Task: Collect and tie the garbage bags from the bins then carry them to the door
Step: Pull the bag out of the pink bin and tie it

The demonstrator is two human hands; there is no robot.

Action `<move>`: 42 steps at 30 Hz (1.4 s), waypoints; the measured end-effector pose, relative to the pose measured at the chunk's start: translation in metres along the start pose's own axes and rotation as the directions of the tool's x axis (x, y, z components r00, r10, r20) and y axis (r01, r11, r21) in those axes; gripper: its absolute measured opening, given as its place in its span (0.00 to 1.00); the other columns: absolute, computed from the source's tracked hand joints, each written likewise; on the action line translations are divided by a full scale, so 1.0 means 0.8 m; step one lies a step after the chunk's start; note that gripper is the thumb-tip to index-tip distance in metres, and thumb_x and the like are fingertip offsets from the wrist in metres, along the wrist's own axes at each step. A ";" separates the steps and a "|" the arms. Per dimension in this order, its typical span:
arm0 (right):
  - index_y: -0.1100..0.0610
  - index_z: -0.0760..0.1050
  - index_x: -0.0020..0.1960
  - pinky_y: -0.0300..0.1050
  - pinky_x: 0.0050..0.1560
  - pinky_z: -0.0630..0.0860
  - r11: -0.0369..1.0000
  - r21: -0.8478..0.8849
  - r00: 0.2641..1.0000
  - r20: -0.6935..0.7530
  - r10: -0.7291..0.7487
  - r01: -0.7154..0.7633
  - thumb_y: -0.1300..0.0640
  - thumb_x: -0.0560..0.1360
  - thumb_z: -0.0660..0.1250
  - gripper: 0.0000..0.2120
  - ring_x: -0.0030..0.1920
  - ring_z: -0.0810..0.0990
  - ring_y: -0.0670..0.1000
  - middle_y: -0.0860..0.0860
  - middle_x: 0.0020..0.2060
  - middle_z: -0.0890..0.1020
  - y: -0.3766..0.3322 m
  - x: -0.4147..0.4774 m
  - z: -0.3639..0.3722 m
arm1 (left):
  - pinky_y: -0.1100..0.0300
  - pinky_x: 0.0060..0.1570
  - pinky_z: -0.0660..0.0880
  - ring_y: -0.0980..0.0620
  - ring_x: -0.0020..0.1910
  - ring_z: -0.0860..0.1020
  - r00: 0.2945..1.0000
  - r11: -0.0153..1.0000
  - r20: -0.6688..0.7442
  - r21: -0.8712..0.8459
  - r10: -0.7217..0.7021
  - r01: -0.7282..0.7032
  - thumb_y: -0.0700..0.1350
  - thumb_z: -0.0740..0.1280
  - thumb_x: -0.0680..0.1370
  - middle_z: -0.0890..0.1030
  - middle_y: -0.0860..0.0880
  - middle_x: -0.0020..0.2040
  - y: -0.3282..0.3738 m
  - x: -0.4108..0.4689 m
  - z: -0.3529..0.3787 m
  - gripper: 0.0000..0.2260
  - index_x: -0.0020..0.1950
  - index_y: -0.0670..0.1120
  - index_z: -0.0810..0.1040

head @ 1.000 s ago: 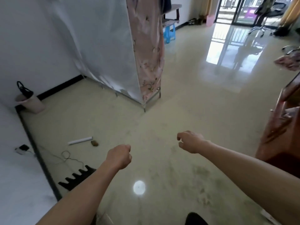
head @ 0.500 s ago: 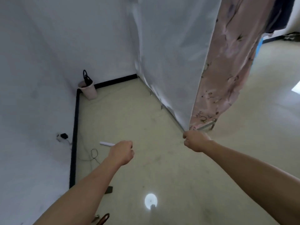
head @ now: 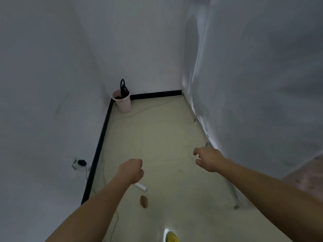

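Observation:
A pale pink bin (head: 123, 104) stands in the far corner of the room, where the two white walls meet. A black garbage bag (head: 123, 89) lines it, and the bag's handles stick up above the rim. My left hand (head: 131, 170) is held out over the floor in a closed fist with nothing in it. My right hand (head: 208, 161) is stretched forward beside the white fabric cover, fingers loosely curled and apart, holding nothing. Both hands are far short of the bin.
A white fabric wardrobe cover (head: 253, 102) walls off the right side. On the beige floor lie a white tube (head: 141, 187) and a small brown lump (head: 144, 201). A wall socket with a black plug (head: 79, 163) and a trailing cable sits low on the left wall.
The view has turned left and moved into the narrow gap beside the wardrobe; the bin is now straight ahead and closer. My right hand's fingers have loosened from a fist.

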State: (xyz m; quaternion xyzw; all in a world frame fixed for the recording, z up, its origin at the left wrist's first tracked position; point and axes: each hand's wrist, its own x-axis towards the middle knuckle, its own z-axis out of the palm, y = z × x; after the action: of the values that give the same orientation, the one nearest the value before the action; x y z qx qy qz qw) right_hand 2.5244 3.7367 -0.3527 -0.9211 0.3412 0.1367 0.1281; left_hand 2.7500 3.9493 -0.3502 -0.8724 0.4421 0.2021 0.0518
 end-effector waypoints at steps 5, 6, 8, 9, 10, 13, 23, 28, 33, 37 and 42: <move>0.51 0.69 0.67 0.48 0.56 0.75 0.999 0.044 0.999 -0.039 -0.014 0.016 0.49 0.77 0.61 0.19 0.58 0.77 0.56 0.54 0.60 0.79 0.013 0.159 -0.084 | 0.54 0.55 0.74 0.43 0.58 0.76 0.999 1.000 -0.032 0.003 0.019 -0.019 0.48 0.59 0.79 0.77 0.44 0.61 -0.003 0.154 -0.105 0.14 0.61 0.44 0.74; 0.51 0.70 0.67 0.48 0.56 0.75 0.999 0.041 0.999 -0.036 -0.016 0.018 0.49 0.77 0.61 0.19 0.58 0.77 0.55 0.54 0.60 0.79 0.016 0.187 -0.092 | 0.54 0.55 0.73 0.43 0.58 0.76 0.999 1.000 -0.034 0.002 0.019 -0.019 0.48 0.59 0.79 0.77 0.44 0.61 -0.003 0.180 -0.117 0.14 0.62 0.45 0.74; 0.51 0.70 0.67 0.48 0.56 0.74 0.999 0.038 0.999 -0.028 -0.020 0.021 0.49 0.77 0.61 0.19 0.59 0.77 0.55 0.54 0.60 0.79 0.025 0.257 -0.114 | 0.54 0.55 0.74 0.43 0.58 0.76 0.999 1.000 -0.042 -0.011 0.012 -0.013 0.49 0.59 0.79 0.77 0.44 0.61 -0.007 0.242 -0.144 0.14 0.62 0.45 0.74; 0.51 0.70 0.67 0.47 0.56 0.73 0.999 0.033 0.999 -0.023 -0.030 0.030 0.49 0.77 0.62 0.19 0.59 0.77 0.55 0.54 0.60 0.79 0.029 0.289 -0.124 | 0.54 0.55 0.74 0.43 0.58 0.76 0.999 1.000 -0.041 -0.008 0.009 -0.009 0.49 0.59 0.79 0.77 0.44 0.61 -0.009 0.269 -0.155 0.14 0.62 0.45 0.74; 0.51 0.70 0.66 0.47 0.56 0.73 0.999 0.031 0.999 -0.019 -0.041 0.042 0.49 0.77 0.62 0.19 0.59 0.77 0.55 0.54 0.60 0.79 0.035 0.327 -0.133 | 0.54 0.55 0.74 0.44 0.58 0.76 0.999 1.000 -0.037 -0.011 0.000 0.000 0.49 0.59 0.79 0.77 0.44 0.61 -0.013 0.300 -0.164 0.14 0.62 0.45 0.74; 0.50 0.71 0.66 0.49 0.59 0.71 0.997 0.024 0.997 -0.014 -0.071 0.072 0.48 0.76 0.62 0.19 0.59 0.77 0.55 0.53 0.60 0.79 0.047 0.448 -0.155 | 0.54 0.56 0.74 0.44 0.58 0.76 0.998 0.998 -0.009 -0.021 -0.060 0.060 0.49 0.59 0.78 0.77 0.45 0.61 -0.029 0.392 -0.186 0.15 0.62 0.46 0.74; 0.51 0.71 0.66 0.47 0.54 0.74 0.971 0.024 0.970 0.045 -0.238 0.237 0.50 0.77 0.61 0.18 0.56 0.78 0.55 0.53 0.59 0.79 0.024 0.798 -0.293 | 0.57 0.53 0.73 0.46 0.57 0.77 0.966 0.955 0.003 -0.154 -0.257 0.254 0.50 0.59 0.79 0.78 0.45 0.60 -0.097 0.634 -0.308 0.15 0.63 0.46 0.73; 0.50 0.70 0.65 0.47 0.56 0.74 0.943 -0.008 0.937 0.119 -0.329 0.332 0.48 0.77 0.61 0.18 0.57 0.77 0.54 0.52 0.59 0.78 -0.028 0.967 -0.318 | 0.57 0.53 0.73 0.46 0.57 0.76 0.940 0.914 0.081 -0.218 -0.333 0.342 0.50 0.59 0.79 0.77 0.45 0.60 -0.164 0.752 -0.325 0.15 0.62 0.46 0.73; 0.49 0.70 0.66 0.47 0.57 0.73 0.942 -0.028 0.925 0.200 -0.324 0.336 0.48 0.77 0.61 0.18 0.59 0.76 0.54 0.52 0.61 0.77 -0.082 1.143 -0.320 | 0.59 0.54 0.71 0.46 0.59 0.76 0.923 0.890 0.146 -0.247 -0.356 0.383 0.50 0.59 0.79 0.76 0.45 0.62 -0.261 0.910 -0.349 0.15 0.63 0.45 0.73; 0.50 0.70 0.66 0.47 0.58 0.73 0.953 -0.031 0.930 0.229 -0.286 0.301 0.47 0.78 0.61 0.18 0.59 0.76 0.54 0.52 0.62 0.77 -0.121 1.265 -0.352 | 0.59 0.53 0.71 0.46 0.58 0.76 0.922 0.890 0.176 -0.250 -0.345 0.381 0.49 0.59 0.79 0.77 0.45 0.61 -0.328 1.019 -0.394 0.14 0.62 0.44 0.74; 0.49 0.71 0.65 0.46 0.56 0.73 0.955 0.021 0.928 0.230 -0.292 0.296 0.47 0.77 0.62 0.17 0.58 0.77 0.55 0.51 0.59 0.78 -0.169 1.390 -0.391 | 0.59 0.54 0.70 0.46 0.60 0.75 0.927 0.896 0.179 -0.248 -0.331 0.368 0.48 0.59 0.80 0.76 0.45 0.62 -0.393 1.138 -0.455 0.14 0.61 0.45 0.73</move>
State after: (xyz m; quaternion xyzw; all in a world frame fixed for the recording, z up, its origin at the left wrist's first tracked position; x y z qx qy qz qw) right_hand 3.4769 3.0725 -0.4195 -0.9405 0.1813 0.2244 0.1793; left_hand 3.5909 3.3580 -0.4085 -0.9209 0.2409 0.3064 -0.0062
